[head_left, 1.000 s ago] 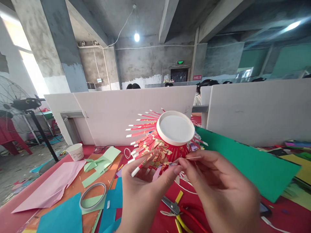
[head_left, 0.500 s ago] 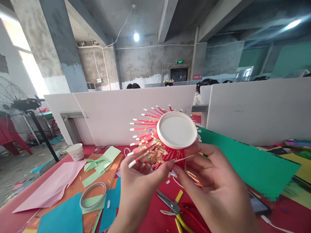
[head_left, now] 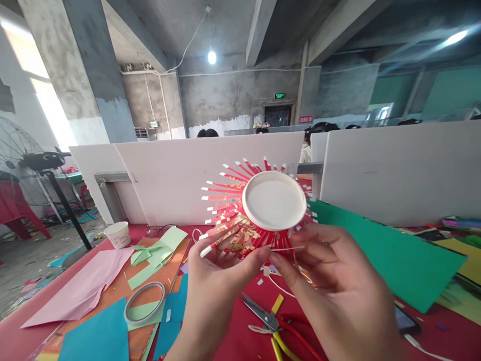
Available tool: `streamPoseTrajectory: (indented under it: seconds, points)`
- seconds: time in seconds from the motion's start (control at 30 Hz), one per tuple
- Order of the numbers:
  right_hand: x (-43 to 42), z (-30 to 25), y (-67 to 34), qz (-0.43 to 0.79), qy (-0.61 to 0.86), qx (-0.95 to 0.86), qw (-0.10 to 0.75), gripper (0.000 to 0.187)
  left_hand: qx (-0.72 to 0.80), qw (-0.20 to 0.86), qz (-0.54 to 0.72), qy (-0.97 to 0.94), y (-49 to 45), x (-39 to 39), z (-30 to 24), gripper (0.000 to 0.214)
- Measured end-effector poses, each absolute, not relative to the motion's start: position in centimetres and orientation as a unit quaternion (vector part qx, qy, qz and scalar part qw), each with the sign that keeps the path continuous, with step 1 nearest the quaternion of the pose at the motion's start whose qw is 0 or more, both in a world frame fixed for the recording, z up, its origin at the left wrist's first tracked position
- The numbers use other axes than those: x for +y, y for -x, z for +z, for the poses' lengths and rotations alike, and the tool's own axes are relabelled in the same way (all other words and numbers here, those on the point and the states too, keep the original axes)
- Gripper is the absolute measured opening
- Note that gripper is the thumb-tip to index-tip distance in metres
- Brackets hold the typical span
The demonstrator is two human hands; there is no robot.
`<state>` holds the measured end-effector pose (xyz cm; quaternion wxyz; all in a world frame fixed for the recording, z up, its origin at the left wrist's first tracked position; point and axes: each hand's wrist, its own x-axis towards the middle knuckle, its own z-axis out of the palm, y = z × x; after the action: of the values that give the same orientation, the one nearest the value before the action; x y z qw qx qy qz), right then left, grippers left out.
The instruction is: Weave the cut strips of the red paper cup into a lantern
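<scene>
Both hands hold up a red paper cup (head_left: 275,200) whose wall is cut into many thin strips fanned outward, with its pale round base facing me. My left hand (head_left: 220,276) grips the strips at the lower left, thumb and finger pinched near the middle. My right hand (head_left: 334,281) closes on the lower right, its thumb tip meeting the left thumb at one strip. That strip is turned edge-on between the thumbs. Below the cup lie scissors (head_left: 268,318) with a red handle and a yellow-handled tool (head_left: 277,346) beside them. Fingers behind the cup are partly hidden.
On the red table (head_left: 225,346) are a roll of tape (head_left: 145,321), blue paper (head_left: 95,333), pink paper (head_left: 80,288), light green paper (head_left: 165,248), a white paper cup (head_left: 117,234), green card (head_left: 383,250) and a phone (head_left: 406,321). A white partition (head_left: 210,185) stands behind.
The cup has turned slightly in my hands, and more strips show at its right side. My right hand has shifted a little; the strip between my thumbs lies flatter.
</scene>
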<state>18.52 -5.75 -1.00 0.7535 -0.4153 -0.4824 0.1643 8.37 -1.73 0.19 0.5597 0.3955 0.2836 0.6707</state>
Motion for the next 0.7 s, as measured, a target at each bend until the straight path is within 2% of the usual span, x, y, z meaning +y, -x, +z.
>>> streamPoseTrajectory:
  seconds: [0.23, 0.37, 0.53, 0.63, 0.7]
  points:
    - [-5.8, -1.1, -19.2, 0.07, 0.425, -0.585, 0.687, 0.023, 0.307, 0.548, 0.684, -0.372, -8.5, -1.8, 0.5, 0.045]
    - [-5.9, -0.6, -19.0, 0.096, 0.454, -0.543, 0.7, 0.015, 0.306, 0.538, 0.683, -0.387, -8.1, -1.2, 0.5, 0.048]
    - [-6.5, 0.0, -19.4, 0.114, 0.441, -0.532, 0.714, 0.007, 0.34, 0.498, 0.697, -0.388, -8.1, -1.3, 0.6, 0.038]
    - [-6.5, -0.2, -20.0, 0.049, 0.44, -0.604, 0.663, 0.009, 0.349, 0.487, 0.713, -0.365, -8.4, -1.8, 0.8, 0.038]
    - [-6.3, -0.5, -20.3, -0.026, 0.449, -0.636, 0.626, 0.012, 0.322, 0.535, 0.686, -0.373, -8.6, -2.1, 0.9, 0.029]
